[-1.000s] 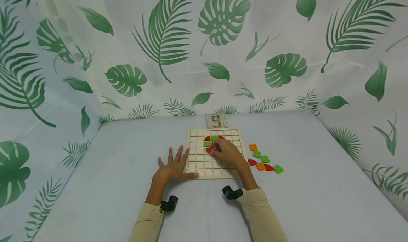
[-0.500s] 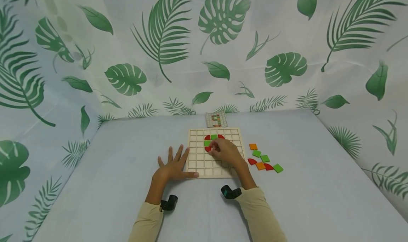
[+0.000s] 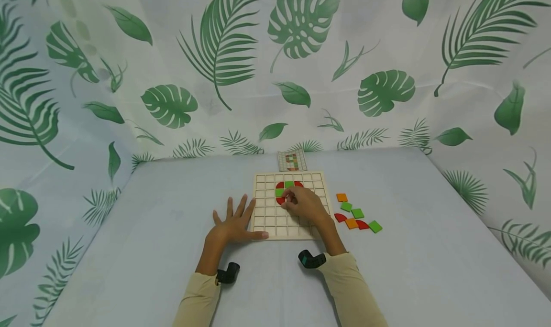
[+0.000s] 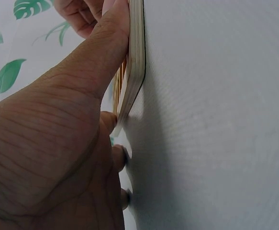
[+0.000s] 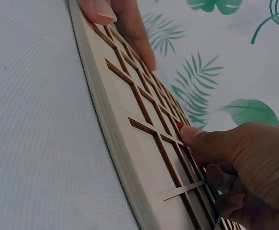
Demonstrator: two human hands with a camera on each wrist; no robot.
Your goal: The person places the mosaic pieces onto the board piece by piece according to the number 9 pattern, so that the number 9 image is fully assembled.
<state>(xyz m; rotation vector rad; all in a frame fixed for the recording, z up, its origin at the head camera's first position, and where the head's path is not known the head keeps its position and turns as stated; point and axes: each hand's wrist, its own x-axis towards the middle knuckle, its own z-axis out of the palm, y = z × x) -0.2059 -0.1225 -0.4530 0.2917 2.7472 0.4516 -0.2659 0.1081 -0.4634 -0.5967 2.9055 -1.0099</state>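
Note:
A wooden grid board (image 3: 263, 222) lies on the table, with red and green pieces in its upper middle cells. My right hand (image 3: 306, 205) has curled fingers over the board, thumb and fingertips at a red quarter-round piece (image 3: 280, 201) just below a green square (image 3: 280, 192). Only a sliver of red (image 5: 179, 125) shows beside the thumb of my right hand (image 5: 244, 158) in the right wrist view. Spread wide, my left hand (image 3: 232, 229) rests at the board's left side, its thumb on the near left corner; the left wrist view shows this hand (image 4: 58, 120) along the board's edge (image 4: 137, 43).
Several loose pieces lie right of the board, among them an orange square (image 3: 342, 197), a green square (image 3: 376, 226) and a red quarter-round (image 3: 340, 217). Behind the board is a small patterned card (image 3: 281, 162), with leaf-printed cloth (image 3: 241, 121) beyond it.
The red piece under my right fingertips has shifted slightly up and left and now sits squarer below the green square. My left hand has stayed in place.

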